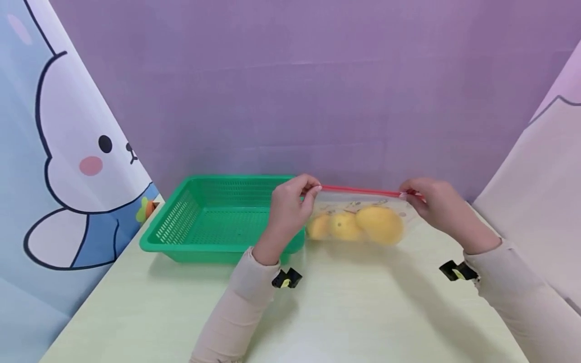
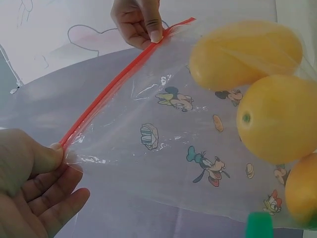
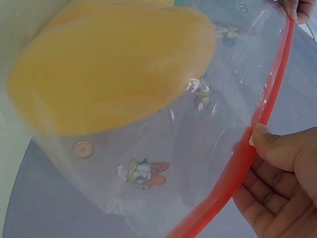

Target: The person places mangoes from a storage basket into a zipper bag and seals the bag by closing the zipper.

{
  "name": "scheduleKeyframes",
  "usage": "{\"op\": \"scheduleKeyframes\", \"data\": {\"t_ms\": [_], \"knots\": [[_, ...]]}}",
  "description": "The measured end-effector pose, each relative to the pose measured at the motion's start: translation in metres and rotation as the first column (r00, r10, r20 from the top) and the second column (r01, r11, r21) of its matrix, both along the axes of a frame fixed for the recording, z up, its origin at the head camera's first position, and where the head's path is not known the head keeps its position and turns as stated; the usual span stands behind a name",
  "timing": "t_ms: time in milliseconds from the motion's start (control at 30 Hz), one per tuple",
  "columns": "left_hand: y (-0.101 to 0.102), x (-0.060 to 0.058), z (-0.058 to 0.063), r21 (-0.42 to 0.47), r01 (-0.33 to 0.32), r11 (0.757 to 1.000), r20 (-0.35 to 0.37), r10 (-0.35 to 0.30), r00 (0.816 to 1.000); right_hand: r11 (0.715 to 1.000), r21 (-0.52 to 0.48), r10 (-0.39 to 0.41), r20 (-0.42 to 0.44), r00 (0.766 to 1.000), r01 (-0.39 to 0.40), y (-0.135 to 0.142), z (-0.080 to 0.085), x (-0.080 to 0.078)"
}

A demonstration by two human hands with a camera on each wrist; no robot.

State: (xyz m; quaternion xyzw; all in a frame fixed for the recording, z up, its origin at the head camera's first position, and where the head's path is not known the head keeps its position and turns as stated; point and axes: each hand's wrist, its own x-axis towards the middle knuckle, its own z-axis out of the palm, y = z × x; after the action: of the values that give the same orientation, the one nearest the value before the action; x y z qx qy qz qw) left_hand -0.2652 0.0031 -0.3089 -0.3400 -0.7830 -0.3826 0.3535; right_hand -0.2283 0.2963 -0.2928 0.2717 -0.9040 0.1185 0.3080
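A clear zip bag (image 2: 171, 148) printed with cartoon figures hangs from its red zip strip (image 1: 358, 190), which is stretched between both hands. My left hand (image 1: 291, 201) pinches the strip's left end between thumb and index finger, with the other fingers loosely bent in the left wrist view. Near the right end, my right hand (image 1: 433, 201) grips the strip with thumb against fingers. Low in the bag lie a large oblong yellow fruit like a mango (image 1: 381, 225), a round orange (image 2: 277, 119) and another orange fruit (image 2: 303, 191), cut off by the left wrist view's edge.
A green plastic basket (image 1: 188, 248) with perforated walls stands left of the bag, partly behind my left forearm. Under everything is a pale table (image 1: 345, 312). A purple cloth (image 1: 317, 101) rises behind, and printed cartoon cloths hang at both sides.
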Motion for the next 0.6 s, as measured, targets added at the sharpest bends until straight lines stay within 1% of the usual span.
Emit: {"op": "scheduleKeyframes", "data": {"t_ms": [100, 400, 600], "knots": [[-0.003, 0.000, 0.000, 0.006, -0.006, 1.000, 0.005, 0.006, 1.000, 1.000, -0.001, -0.005, -0.005, 1.000, 0.005, 0.002, 0.000, 0.001], [0.000, -0.005, 0.000, 0.011, -0.003, 1.000, 0.019, 0.003, 1.000, 1.000, 0.015, -0.011, -0.023, 1.000, 0.012, 0.015, -0.003, -0.004], [-0.001, -0.008, 0.000, 0.019, -0.029, 0.999, 0.020, 0.028, 0.999, 1.000, 0.024, -0.012, -0.018, 1.000, 0.013, 0.020, -0.001, -0.008]]}}
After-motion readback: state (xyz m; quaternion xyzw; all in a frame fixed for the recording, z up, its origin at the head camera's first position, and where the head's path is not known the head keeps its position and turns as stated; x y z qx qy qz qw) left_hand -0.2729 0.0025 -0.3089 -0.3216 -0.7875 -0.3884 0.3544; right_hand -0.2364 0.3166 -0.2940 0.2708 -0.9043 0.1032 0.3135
